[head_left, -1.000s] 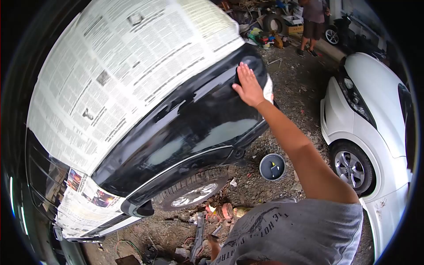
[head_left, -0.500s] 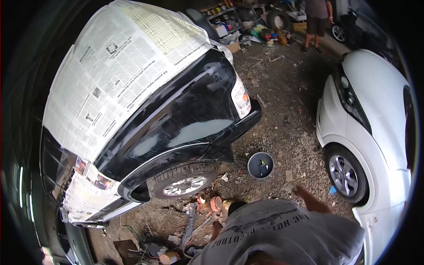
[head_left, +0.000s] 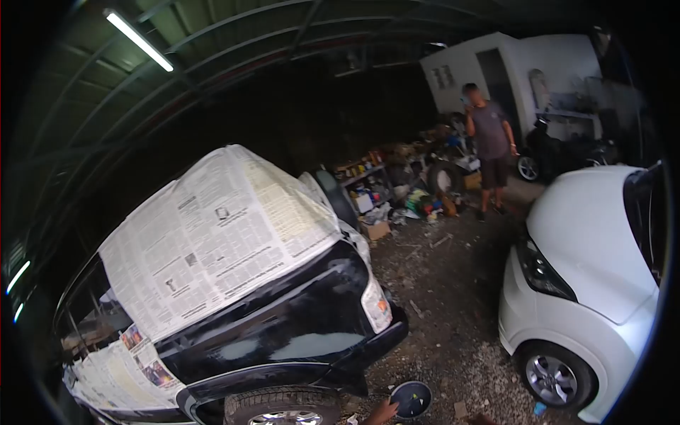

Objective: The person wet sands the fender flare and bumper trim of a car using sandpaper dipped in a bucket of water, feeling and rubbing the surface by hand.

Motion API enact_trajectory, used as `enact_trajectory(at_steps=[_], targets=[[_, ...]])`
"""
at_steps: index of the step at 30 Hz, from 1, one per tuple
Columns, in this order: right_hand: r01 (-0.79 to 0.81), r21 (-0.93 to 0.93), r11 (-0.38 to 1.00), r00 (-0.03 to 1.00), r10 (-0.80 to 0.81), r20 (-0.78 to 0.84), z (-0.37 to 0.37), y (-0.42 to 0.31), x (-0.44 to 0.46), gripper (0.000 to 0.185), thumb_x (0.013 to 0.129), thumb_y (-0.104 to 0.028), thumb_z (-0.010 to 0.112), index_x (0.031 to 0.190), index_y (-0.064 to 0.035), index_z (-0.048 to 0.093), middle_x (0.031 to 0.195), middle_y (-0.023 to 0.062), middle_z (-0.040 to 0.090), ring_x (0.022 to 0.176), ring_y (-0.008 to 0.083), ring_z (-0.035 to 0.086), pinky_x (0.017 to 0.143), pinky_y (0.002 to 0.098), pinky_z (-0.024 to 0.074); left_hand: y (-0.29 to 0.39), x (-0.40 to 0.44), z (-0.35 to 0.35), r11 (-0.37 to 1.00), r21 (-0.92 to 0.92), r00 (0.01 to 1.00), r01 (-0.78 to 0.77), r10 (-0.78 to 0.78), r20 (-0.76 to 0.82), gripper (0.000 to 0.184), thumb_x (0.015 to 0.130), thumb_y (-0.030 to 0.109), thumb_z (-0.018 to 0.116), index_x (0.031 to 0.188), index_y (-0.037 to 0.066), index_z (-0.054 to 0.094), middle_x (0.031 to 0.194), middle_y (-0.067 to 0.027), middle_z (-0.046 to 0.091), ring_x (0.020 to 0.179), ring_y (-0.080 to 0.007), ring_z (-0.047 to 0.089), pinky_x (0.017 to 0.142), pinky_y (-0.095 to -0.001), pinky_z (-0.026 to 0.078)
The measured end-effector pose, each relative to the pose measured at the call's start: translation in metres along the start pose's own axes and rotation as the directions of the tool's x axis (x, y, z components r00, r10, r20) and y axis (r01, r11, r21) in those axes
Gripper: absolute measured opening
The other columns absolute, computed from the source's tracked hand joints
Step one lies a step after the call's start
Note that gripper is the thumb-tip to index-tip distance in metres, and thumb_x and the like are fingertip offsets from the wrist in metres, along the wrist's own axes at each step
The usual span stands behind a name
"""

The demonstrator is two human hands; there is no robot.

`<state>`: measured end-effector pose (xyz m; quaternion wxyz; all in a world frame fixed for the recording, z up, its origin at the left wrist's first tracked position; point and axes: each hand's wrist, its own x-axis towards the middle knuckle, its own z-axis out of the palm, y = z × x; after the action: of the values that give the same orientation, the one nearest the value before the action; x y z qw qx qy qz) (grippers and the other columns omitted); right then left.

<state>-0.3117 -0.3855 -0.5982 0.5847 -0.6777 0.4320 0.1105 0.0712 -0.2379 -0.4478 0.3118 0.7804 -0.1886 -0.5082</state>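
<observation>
At the bottom edge, my left hand (head_left: pixel 384 411) reaches to the left rim of a dark round bucket (head_left: pixel 411 398) on the gravel. The hand overlaps or touches the rim; its fingers are too small and blurred to show a grip. Small yellowish bits show inside the dark bucket. Only a sliver of my right hand or forearm (head_left: pixel 480 420) shows at the bottom edge, right of the bucket, its fingers hidden. Left of the bucket stands a black car (head_left: pixel 283 304) with grey filler patches, its upper part covered in newspaper (head_left: pixel 212 241).
A white car (head_left: pixel 581 255) stands to the right. Behind, a person (head_left: pixel 490 142) stands by shelves and piled clutter (head_left: pixel 425 202). A motorbike (head_left: pixel 559 156) is parked near a white wall (head_left: pixel 460 71). A flat brownish scrap (head_left: pixel 460 409) lies right of the bucket.
My view has tilted up, bringing the roof and the whole standing person into sight. My left hand has come from beside the wheel to the bucket's rim. My torso has left the view.
</observation>
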Motion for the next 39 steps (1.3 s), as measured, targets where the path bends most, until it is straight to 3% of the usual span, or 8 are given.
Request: enact_trajectory(at_steps=[3,5,14,24,26,28,32,39], targets=[[0.372,0.134,0.919,0.916,-0.386,0.104,-0.014,-0.069,0.055,0.063,0.094,-0.06,0.066,0.117,-0.0011,0.065,0.098,0.0069,0.066,0.087,0.0179,0.06,0.074,0.037,0.0499,0.034,0.005,0.043,0.988,-0.131,0.988,-0.087,0.102,0.117,0.037,0.103,0.018,0.06,0.128,-0.009,0.054,0.124,-0.017,0.062,0.108,-0.0209,0.067,0.079,-0.0329,0.061],[0.264,0.429,0.864,0.947,-0.316,0.055,-0.023,-0.187,-0.032,0.059,0.098,-0.051,0.065,0.129,-0.0006,0.06,0.111,0.0056,0.068,0.092,0.0193,0.066,0.08,0.034,0.0538,0.038,0.013,0.071,0.9,-0.387,0.955,-0.202,0.269,0.126,0.044,0.103,0.019,0.06,0.128,-0.016,0.049,0.124,-0.0202,0.061,0.113,-0.0245,0.066,0.091,-0.0335,0.062],[0.071,0.705,0.706,0.909,-0.337,0.245,-0.031,-0.187,-0.052,0.06,0.099,-0.034,0.069,0.139,0.0063,0.051,0.13,0.0177,0.065,0.114,0.0291,0.069,0.096,0.0388,0.0585,0.051,-0.048,0.084,0.911,-0.403,0.885,-0.086,0.255,0.389,0.037,0.104,0.023,0.062,0.133,0.0,0.056,0.127,-0.011,0.063,0.112,-0.0249,0.069,0.096,-0.0363,0.061],[-0.224,0.359,0.906,0.959,0.27,-0.084,-0.001,0.056,-0.059,0.037,0.103,-0.022,0.055,0.136,-0.0051,0.053,0.1,0.0255,0.074,0.08,0.0326,0.077,0.064,0.044,0.0637,-0.152,0.002,0.0,0.899,0.436,0.961,0.048,-0.16,0.225,0.057,0.104,0.051,0.057,0.13,0.001,0.06,0.105,-0.0054,0.068,0.089,-0.0127,0.06,0.081,-0.0284,0.049],[-0.385,0.679,0.625,0.84,0.542,-0.023,0.028,0.158,-0.074,0.035,0.102,-0.037,0.056,0.125,-0.0112,0.062,0.087,0.02,0.075,0.053,0.0317,0.07,0.047,0.045,0.057,-0.158,-0.007,-0.004,0.902,0.372,0.949,0.22,-0.287,0.133,0.057,0.104,0.051,0.056,0.131,0.001,0.06,0.106,-0.0057,0.067,0.09,-0.0129,0.061,0.081,-0.0287,0.049],[-0.538,0.662,0.522,0.725,0.687,0.049,0.042,0.179,-0.133,0.047,0.099,-0.035,0.059,0.141,-0.0161,0.052,0.117,0.0283,0.07,0.112,0.0326,0.071,0.079,0.0439,0.0596,-0.161,-0.009,-0.002,0.911,0.283,0.941,0.298,-0.33,0.07,0.057,0.104,0.051,0.055,0.131,0.001,0.06,0.107,-0.0059,0.067,0.091,-0.0131,0.061,0.082,-0.0291,0.049],[-0.474,0.193,0.859,0.831,0.509,-0.225,0.086,0.267,-0.172,0.061,0.092,-0.047,0.062,0.144,-0.0159,0.053,0.125,0.0215,0.07,0.116,0.0264,0.07,0.082,0.0372,0.0575,-0.157,-0.008,0.002,0.926,0.169,0.936,0.338,-0.35,0.04,0.056,0.105,0.051,0.054,0.131,0.002,0.06,0.109,-0.0064,0.067,0.092,-0.0135,0.061,0.083,-0.0298,0.049],[-0.518,0.112,0.848,0.819,0.529,-0.223,0.056,0.162,-0.163,0.034,0.084,-0.005,0.069,0.118,-0.0095,0.068,0.084,0.0111,0.074,0.073,0.0207,0.073,0.06,0.0353,0.0583,-0.153,0.016,0.013,0.931,0.127,0.929,0.343,-0.356,0.102,0.055,0.106,0.051,0.052,0.131,0.003,0.061,0.112,-0.0073,0.067,0.096,-0.0141,0.061,0.084,-0.031,0.049]])
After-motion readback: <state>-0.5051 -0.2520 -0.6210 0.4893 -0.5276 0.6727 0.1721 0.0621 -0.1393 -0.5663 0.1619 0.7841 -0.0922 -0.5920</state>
